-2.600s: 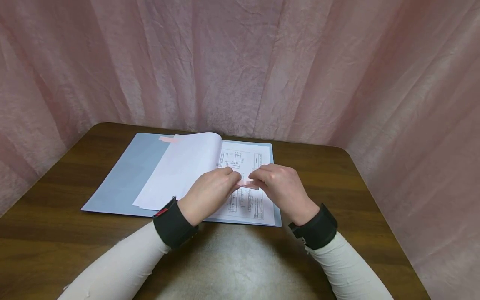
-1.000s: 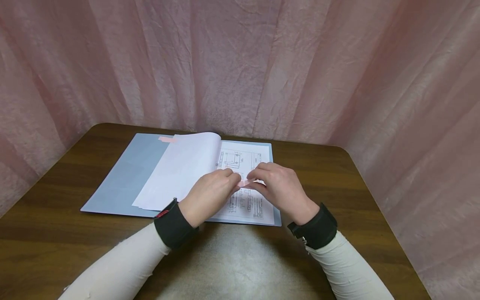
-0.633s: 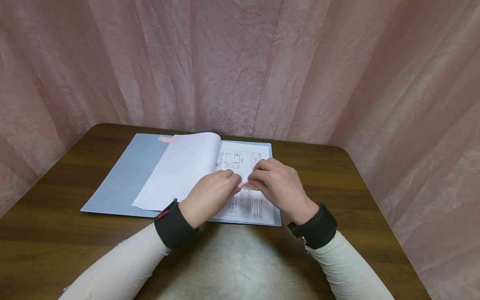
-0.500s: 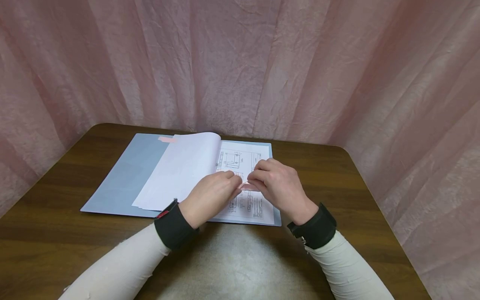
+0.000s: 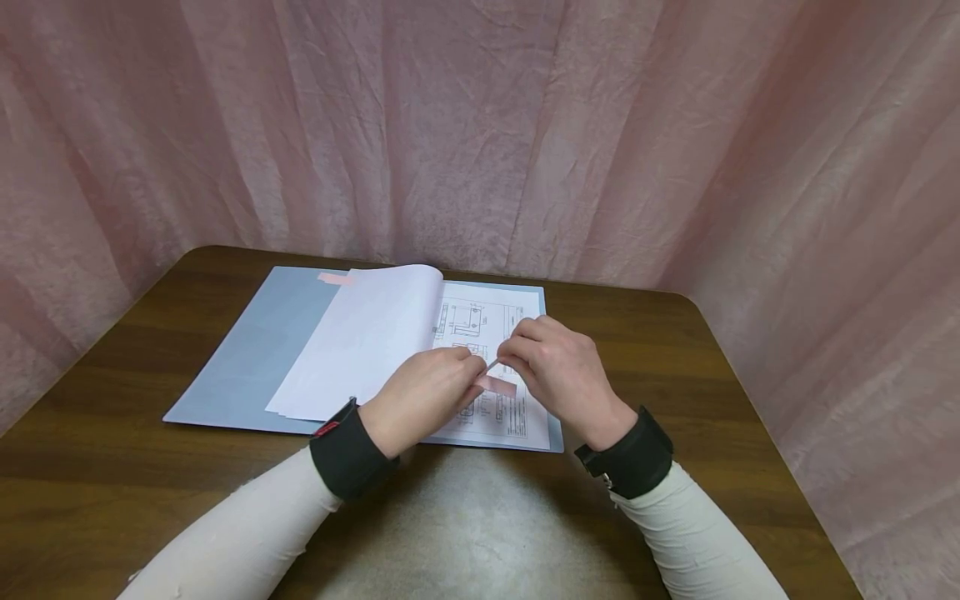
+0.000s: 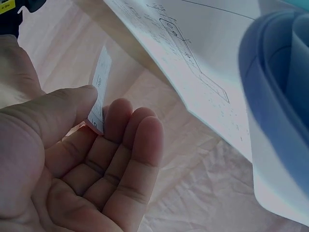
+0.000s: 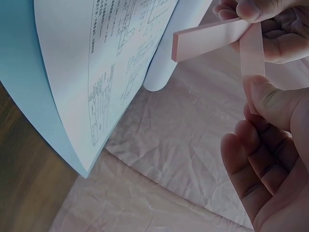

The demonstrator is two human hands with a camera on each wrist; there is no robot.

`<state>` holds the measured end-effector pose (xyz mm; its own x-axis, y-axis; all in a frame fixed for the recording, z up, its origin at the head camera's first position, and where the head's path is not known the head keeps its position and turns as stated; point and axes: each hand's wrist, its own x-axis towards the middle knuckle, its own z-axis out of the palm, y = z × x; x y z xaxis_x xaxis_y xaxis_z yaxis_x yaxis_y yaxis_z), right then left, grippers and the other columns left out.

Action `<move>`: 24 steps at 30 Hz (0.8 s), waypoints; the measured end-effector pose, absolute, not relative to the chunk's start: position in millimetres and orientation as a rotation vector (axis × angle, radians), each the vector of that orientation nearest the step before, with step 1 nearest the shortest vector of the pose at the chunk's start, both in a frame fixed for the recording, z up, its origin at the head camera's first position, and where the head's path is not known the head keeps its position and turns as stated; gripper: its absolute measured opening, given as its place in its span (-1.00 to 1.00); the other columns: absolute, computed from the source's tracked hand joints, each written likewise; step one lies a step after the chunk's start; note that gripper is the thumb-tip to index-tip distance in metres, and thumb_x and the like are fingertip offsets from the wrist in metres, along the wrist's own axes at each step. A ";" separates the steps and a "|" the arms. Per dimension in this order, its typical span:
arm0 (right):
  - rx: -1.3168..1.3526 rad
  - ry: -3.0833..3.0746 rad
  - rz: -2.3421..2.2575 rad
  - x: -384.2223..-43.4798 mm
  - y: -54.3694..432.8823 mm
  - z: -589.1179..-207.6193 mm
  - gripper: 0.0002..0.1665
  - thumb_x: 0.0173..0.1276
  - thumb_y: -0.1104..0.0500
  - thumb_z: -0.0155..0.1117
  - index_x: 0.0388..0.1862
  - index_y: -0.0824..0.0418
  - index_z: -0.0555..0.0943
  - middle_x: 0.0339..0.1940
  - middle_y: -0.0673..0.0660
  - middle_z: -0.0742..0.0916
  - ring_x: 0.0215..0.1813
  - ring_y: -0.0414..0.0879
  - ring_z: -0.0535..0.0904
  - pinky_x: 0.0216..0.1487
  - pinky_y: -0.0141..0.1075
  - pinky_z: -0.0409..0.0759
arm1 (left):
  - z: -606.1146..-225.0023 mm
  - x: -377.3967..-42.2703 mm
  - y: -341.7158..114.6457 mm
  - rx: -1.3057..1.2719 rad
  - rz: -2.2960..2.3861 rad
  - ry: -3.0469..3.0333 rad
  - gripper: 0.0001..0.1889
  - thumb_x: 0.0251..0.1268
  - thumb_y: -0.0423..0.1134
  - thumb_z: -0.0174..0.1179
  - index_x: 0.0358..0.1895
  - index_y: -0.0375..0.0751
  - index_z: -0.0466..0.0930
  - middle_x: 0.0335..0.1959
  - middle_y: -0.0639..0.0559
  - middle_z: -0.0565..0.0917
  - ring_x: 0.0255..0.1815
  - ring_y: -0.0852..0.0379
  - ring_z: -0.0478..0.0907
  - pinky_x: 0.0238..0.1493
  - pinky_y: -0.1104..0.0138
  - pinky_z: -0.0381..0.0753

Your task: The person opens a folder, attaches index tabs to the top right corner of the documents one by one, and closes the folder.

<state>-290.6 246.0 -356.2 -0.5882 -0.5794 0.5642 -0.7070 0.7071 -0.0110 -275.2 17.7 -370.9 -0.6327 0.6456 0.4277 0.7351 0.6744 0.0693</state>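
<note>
A narrow pad of pink sticky notes point(image 5: 498, 386) sits between the thumb and fingers of my left hand point(image 5: 431, 387), over the open folder's printed page. Its printed white backing point(image 6: 100, 82) shows in the left wrist view. My right hand point(image 5: 558, 371) pinches the end of a single pink sticky note point(image 7: 252, 58). In the right wrist view this note stands at an angle to the pad, its other end at the left fingertips. Whether it is still stuck to the pad there is hidden by the left thumb. Beneath both hands lies the page with technical drawings point(image 5: 517, 421).
The light blue folder point(image 5: 225, 367) lies open on the brown wooden table point(image 5: 630, 333). Turned-over white sheets point(image 5: 360, 333) curl over its left side. Another pink sticky note point(image 5: 334, 278) sticks out at their top edge. A pink curtain point(image 5: 480, 125) hangs behind the table.
The right fingers, earlier over the pad's free end, now hold one note raised away from it. The pad's free end has swung down towards me. The folder has not moved.
</note>
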 end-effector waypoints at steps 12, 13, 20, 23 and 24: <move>0.957 -2.359 0.333 -291.2 246.8 -354.4 -0.94 0.42 0.20 0.65 -0.19 0.08 0.88 -0.27 -0.06 0.75 -0.17 -0.11 0.64 -0.28 -0.25 0.64 | -370.5 -276.8 16.5 -1.047 -0.362 -2.543 -0.76 0.41 -0.15 0.58 -0.24 -0.21 0.75 -0.43 0.01 0.69 -0.43 0.11 0.61 -0.31 0.23 0.62; 0.952 -2.354 0.334 -291.4 247.5 -353.8 -0.93 0.42 0.21 0.65 -0.19 0.08 0.88 -0.27 -0.06 0.76 -0.17 -0.10 0.64 -0.29 -0.25 0.63 | -370.4 -277.2 16.6 -1.040 -0.362 -2.555 -0.77 0.41 -0.17 0.58 -0.25 -0.21 0.75 -0.43 0.01 0.69 -0.43 0.11 0.61 -0.32 0.22 0.61; 0.903 -2.340 0.348 -291.9 253.6 -349.9 -0.91 0.42 0.22 0.65 -0.16 0.06 0.89 -0.25 -0.06 0.76 -0.21 -0.09 0.60 -0.36 -0.26 0.58 | -371.7 -275.7 14.1 -0.977 -0.398 -2.591 -0.70 0.33 -0.06 0.62 -0.37 -0.15 0.73 -0.50 0.05 0.65 -0.48 0.10 0.58 -0.34 0.20 0.58; 0.897 -2.363 0.351 -290.9 255.6 -349.0 -0.91 0.44 0.23 0.63 -0.13 0.08 0.89 -0.24 -0.06 0.77 -0.21 -0.10 0.62 -0.34 -0.25 0.59 | -373.4 -271.3 11.5 -0.979 -0.416 -2.598 -0.70 0.30 -0.05 0.64 -0.34 -0.15 0.74 -0.48 0.06 0.65 -0.47 0.10 0.57 -0.36 0.22 0.56; 0.893 -2.373 0.351 -290.3 256.4 -348.8 -0.91 0.45 0.23 0.62 -0.12 0.08 0.89 -0.24 -0.06 0.78 -0.20 -0.10 0.63 -0.33 -0.25 0.60 | -373.8 -269.2 10.4 -0.991 -0.414 -2.601 -0.71 0.29 -0.07 0.65 -0.31 -0.16 0.75 -0.46 0.06 0.67 -0.44 0.10 0.58 -0.34 0.22 0.57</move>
<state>-290.3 256.4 -348.8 -0.6123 -0.5181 0.5972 -0.6689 0.7422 -0.0420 -269.2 10.4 -373.8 -0.7055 0.5862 0.3983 0.6809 0.7166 0.1513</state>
